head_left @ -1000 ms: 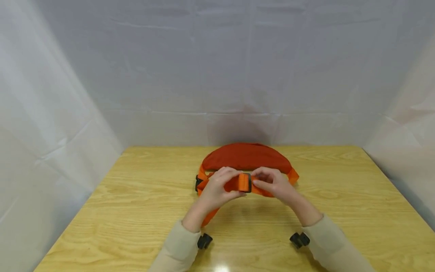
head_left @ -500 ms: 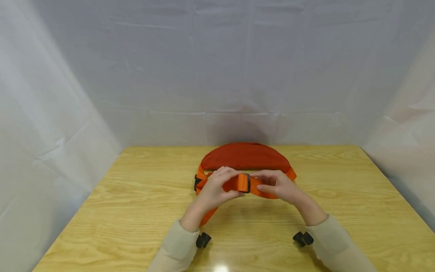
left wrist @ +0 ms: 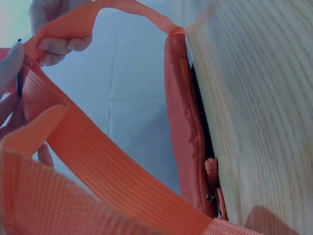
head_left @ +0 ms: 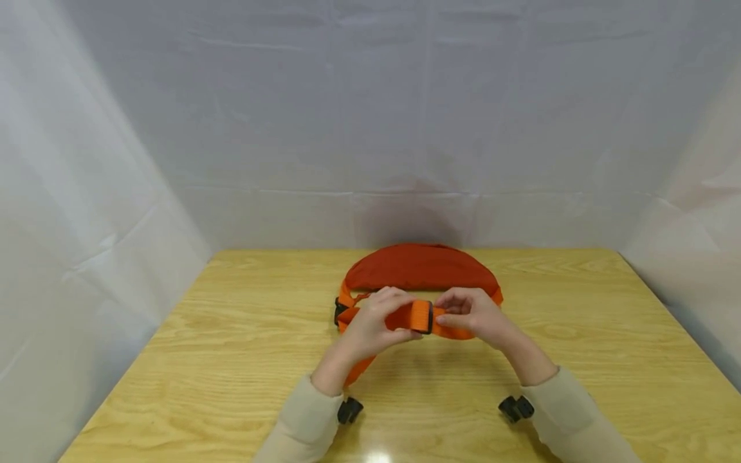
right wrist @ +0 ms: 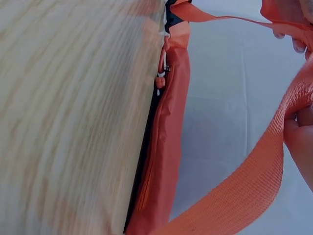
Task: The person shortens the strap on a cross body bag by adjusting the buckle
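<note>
A red waist bag (head_left: 422, 267) lies near the back of the table, its orange strap (left wrist: 117, 166) raised in front of it. My left hand (head_left: 373, 325) pinches a folded strap loop at a black slide buckle (head_left: 430, 317), thumb below and fingers above. Just right of that buckle, my right hand (head_left: 479, 316) pinches the strap between thumb and fingers. In the right wrist view the strap (right wrist: 254, 181) runs from the fingers down toward the bag's near end. The bag's zipper with its cord pull (left wrist: 211, 171) faces the table side in the left wrist view.
A black clip buckle (head_left: 339, 311) sits at the bag's left end. Another part of the strap hangs below the left wrist. The wooden table (head_left: 231, 360) is bordered by white sheeting (head_left: 278, 218) at the back and both sides.
My right hand slid a little to the right along the strap, away from the slide buckle. The buckle and left hand have shifted slightly right and toward me. The bag stays put.
</note>
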